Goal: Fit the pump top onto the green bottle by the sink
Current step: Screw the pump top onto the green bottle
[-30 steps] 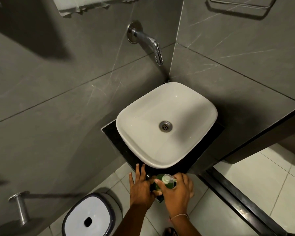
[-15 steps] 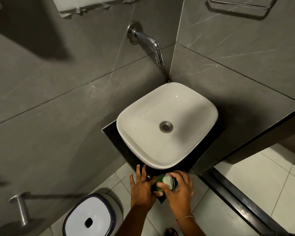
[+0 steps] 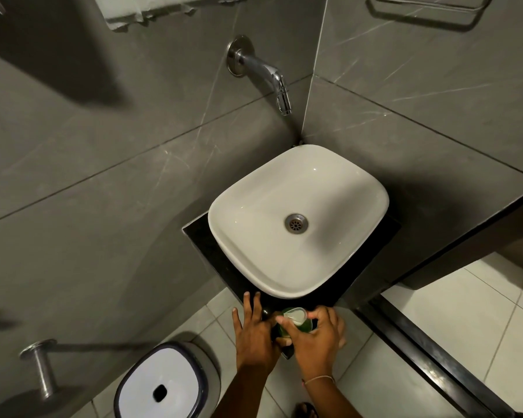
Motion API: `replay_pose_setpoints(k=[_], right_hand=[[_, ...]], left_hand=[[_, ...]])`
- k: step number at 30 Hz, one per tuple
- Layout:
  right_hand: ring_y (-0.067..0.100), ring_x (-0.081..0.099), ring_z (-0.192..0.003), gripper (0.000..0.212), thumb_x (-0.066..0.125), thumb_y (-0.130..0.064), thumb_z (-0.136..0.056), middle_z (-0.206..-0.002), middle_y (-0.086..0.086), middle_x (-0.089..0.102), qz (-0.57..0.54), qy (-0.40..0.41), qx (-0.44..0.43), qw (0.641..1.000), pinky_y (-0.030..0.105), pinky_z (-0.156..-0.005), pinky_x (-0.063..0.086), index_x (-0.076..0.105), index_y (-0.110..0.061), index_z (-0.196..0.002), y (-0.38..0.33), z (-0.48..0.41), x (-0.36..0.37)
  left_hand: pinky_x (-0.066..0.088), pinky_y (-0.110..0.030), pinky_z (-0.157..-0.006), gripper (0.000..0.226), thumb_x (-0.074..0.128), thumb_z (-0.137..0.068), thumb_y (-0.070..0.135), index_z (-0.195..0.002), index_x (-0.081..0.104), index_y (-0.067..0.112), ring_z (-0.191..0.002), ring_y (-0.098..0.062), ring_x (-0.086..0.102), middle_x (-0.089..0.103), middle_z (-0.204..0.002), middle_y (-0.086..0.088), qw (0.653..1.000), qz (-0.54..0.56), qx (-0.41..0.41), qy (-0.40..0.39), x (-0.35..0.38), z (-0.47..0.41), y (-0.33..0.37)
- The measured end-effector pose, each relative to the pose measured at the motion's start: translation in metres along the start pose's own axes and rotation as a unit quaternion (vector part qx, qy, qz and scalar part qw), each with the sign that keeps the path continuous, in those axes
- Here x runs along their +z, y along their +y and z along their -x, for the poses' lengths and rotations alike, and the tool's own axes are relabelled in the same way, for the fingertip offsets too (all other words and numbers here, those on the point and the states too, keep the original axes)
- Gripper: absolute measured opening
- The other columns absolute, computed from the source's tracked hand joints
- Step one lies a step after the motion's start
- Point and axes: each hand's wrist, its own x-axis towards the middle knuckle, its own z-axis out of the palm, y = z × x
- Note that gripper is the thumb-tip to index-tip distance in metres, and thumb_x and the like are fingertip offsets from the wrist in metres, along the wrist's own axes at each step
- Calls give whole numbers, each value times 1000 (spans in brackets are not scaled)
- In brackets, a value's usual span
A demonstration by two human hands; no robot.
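Observation:
The green bottle [image 3: 305, 326] stands on the near corner of the black counter [image 3: 212, 251], just in front of the white sink [image 3: 296, 224]. A pale clear pump top [image 3: 294, 315] sits on the bottle's neck. My right hand [image 3: 314, 339] wraps the bottle's top, its thumb and fingers closed on the pump top. My left hand [image 3: 254, 330] presses against the bottle's left side, thumb on the bottle and fingers spread flat over the counter edge. Most of the bottle's body is hidden by my hands.
A chrome tap [image 3: 272, 76] juts from the grey tiled wall above the sink. A white-lidded bin [image 3: 163, 384] stands on the floor at lower left, beside a chrome wall holder [image 3: 40, 366]. A black threshold [image 3: 435, 354] crosses the floor at right.
My right hand has turned on the pump top, so the pump head now points up toward the sink rather than sideways. My left hand has stayed beside the bottle.

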Motion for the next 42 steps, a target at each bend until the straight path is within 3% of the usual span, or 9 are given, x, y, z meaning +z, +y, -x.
replay_pose_setpoints(k=[5,10,12,17,20,25,31,37,42], right_hand=[[24,46,-112,50,84,-57,-44,-101,-5,58,41,-23,-6,999,47,-91,33,53,-34,-75,-2,4,-8],[17,47,-111,45,81,-27,-70,-103,-11,60,-15,-26,-69,997,54,-97,41,59,-40,-106,2,7,-32],[15,49,-108,35,73,-19,-80,-101,-13,60,-57,-15,-66,996,50,-97,43,61,-44,-102,-2,10,-37],[13,52,-104,12,68,-29,-84,-100,-11,64,-90,-17,-20,996,42,-93,48,67,-38,-92,-14,13,-29],[21,59,-99,8,74,-30,-80,-95,-3,68,-117,-1,20,993,48,-89,52,68,-35,-83,-12,13,-22],[15,67,-93,11,74,-19,-80,-95,-1,72,-160,-45,27,986,48,-87,56,75,-31,-80,-9,3,-26],[25,59,-106,22,68,-22,-82,-104,-5,68,-40,-155,-23,987,50,-93,49,73,-43,-76,-22,-21,-45],[7,33,-108,16,65,-33,-80,-106,-24,44,168,-178,-92,965,34,-90,26,71,-48,-76,-38,-32,-54],[8,33,-110,14,66,-36,-79,-108,-24,45,174,-195,-93,961,33,-86,20,72,-49,-80,-39,-37,-56]], left_hand=[[-5,-57,-119,37,66,-78,35,-115,59,33,-145,-28,-24,-2,-163,-5,1000,-14,7,1,3,-1,-3],[-9,-55,-118,53,66,-76,51,-125,54,36,-145,-28,-25,-1,-163,-6,1000,-23,9,-2,5,-3,-5],[-12,-55,-117,56,66,-76,55,-127,53,36,-145,-28,-24,-1,-163,-6,1000,-19,10,-1,6,-3,-5],[-9,-57,-118,53,67,-78,46,-128,51,38,-143,-26,-28,-3,-163,-5,1000,-10,13,-1,6,-2,-6],[-10,-56,-118,53,66,-79,42,-130,50,38,-141,-26,-31,-4,-163,-6,1000,-6,13,0,7,-2,-6],[-15,-54,-116,58,66,-77,52,-131,50,37,-144,-25,-27,-2,-163,-5,1000,3,9,0,8,-3,-6],[-13,-55,-116,64,65,-75,58,-133,47,39,-144,-25,-26,-1,-163,-6,1000,-4,9,0,10,-4,-8],[-11,-54,-117,62,67,-74,58,-130,50,39,-145,-24,-24,0,-163,-5,1000,0,9,4,10,-4,-8],[-10,-55,-118,64,68,-74,57,-132,48,40,-145,-24,-23,-1,-163,-5,1000,0,8,0,9,-4,-8]])
